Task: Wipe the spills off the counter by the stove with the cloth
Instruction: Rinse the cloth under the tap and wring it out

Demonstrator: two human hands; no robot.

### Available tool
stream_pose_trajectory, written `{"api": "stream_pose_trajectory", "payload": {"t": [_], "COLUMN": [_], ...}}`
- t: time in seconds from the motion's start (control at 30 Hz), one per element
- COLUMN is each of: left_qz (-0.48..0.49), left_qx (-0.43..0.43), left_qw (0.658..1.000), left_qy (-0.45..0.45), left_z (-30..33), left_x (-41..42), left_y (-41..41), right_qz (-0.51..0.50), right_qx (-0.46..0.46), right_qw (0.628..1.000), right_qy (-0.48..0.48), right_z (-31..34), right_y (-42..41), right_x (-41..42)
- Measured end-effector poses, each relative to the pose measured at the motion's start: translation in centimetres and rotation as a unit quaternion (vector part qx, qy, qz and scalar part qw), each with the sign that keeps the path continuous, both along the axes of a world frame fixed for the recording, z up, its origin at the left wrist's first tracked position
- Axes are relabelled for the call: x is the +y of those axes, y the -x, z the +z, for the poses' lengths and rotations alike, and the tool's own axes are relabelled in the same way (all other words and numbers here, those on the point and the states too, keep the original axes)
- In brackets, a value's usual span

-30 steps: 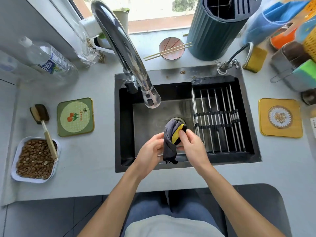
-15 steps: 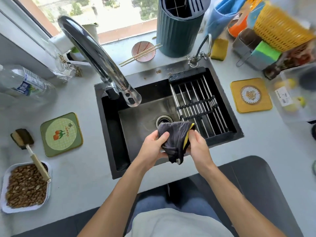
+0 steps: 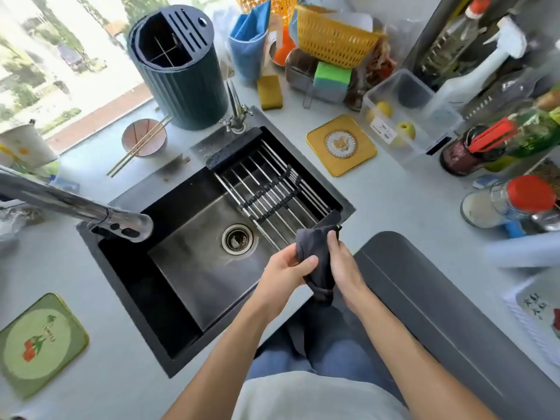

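A dark grey cloth (image 3: pixel 315 253) with a thin yellow edge hangs bunched between my two hands, over the front right corner of the black sink (image 3: pixel 142 286). My left hand (image 3: pixel 286 268) grips its left side with the thumb on top. My right hand (image 3: pixel 344 265) holds its right side, fingers wrapped along the fabric. The pale grey counter (image 3: pixel 394 204) runs to the right of the sink. No stove is in view.
A metal drying rack (image 3: pixel 272 189) spans the sink's right part, and the tap spout (image 3: pixel 91 212) reaches in from the left. On the right counter are a yellow coaster (image 3: pixel 341 145), a clear box of fruit (image 3: pixel 403 116), jars and bottles (image 3: pixel 515 201). A dark grey mat (image 3: pixel 439 313) lies at the front right.
My view has swung to the right, bringing the right counter and its jars into sight. Both hands have carried the cloth from above the drain to the sink's front right corner.
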State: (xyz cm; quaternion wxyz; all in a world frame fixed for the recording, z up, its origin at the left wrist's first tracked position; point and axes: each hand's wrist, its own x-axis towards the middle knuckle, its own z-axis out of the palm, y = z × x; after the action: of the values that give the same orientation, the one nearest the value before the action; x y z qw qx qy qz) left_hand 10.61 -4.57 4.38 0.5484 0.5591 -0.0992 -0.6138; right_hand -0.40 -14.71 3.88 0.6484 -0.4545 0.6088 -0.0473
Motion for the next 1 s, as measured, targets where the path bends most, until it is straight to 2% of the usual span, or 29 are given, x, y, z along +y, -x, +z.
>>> {"api": "stream_pose_trajectory", "payload": {"t": [0.07, 0.1, 0.2, 0.33, 0.4, 0.47, 0.6, 0.73, 0.83, 1.0], "left_qz": [0.012, 0.026, 0.025, -0.036, -0.032, -0.005, 0.047, 0.04, 0.058, 0.073], "left_qx": [0.04, 0.026, -0.104, -0.324, -0.375, -0.376, -0.356, -0.379, -0.386, -0.382], "left_qw": [0.999, 0.997, 0.982, 0.932, 0.916, 0.917, 0.929, 0.924, 0.919, 0.913], "left_qy": [-0.028, -0.066, -0.158, -0.159, -0.141, -0.132, -0.086, -0.03, -0.057, -0.125], "left_z": [0.0, -0.3, -1.8, -3.6, -4.1, -4.3, -2.8, -1.5, -2.7, -5.9], "left_x": [-1.7, -2.6, -5.5, -8.9, -10.8, -12.7, -16.5, -19.2, -20.0, -20.6], "left_y": [0.7, 1.0, 2.2, 5.3, 7.0, 8.5, 10.8, 13.3, 13.3, 11.4], "right_qz": [-0.021, -0.032, -0.021, 0.005, 0.006, 0.0, 0.002, 0.025, -0.004, 0.023], "right_qx": [0.005, 0.01, 0.031, 0.043, 0.042, 0.049, 0.132, 0.157, 0.131, 0.109], "right_qw": [0.999, 0.998, 0.986, 0.961, 0.951, 0.943, 0.931, 0.953, 0.968, 0.956], "right_qy": [0.029, 0.051, 0.163, 0.274, 0.306, 0.329, 0.34, 0.259, 0.214, 0.272], "right_z": [-0.3, -0.4, 0.1, 0.6, 0.6, 0.4, -1.0, -3.0, -3.7, -3.8], "right_y": [1.4, 2.2, 4.5, 6.9, 8.1, 9.6, 12.9, 14.4, 14.1, 13.1], "right_x": [-0.9, -1.5, -3.5, -6.0, -7.8, -9.9, -14.3, -16.9, -18.1, -19.7]}}
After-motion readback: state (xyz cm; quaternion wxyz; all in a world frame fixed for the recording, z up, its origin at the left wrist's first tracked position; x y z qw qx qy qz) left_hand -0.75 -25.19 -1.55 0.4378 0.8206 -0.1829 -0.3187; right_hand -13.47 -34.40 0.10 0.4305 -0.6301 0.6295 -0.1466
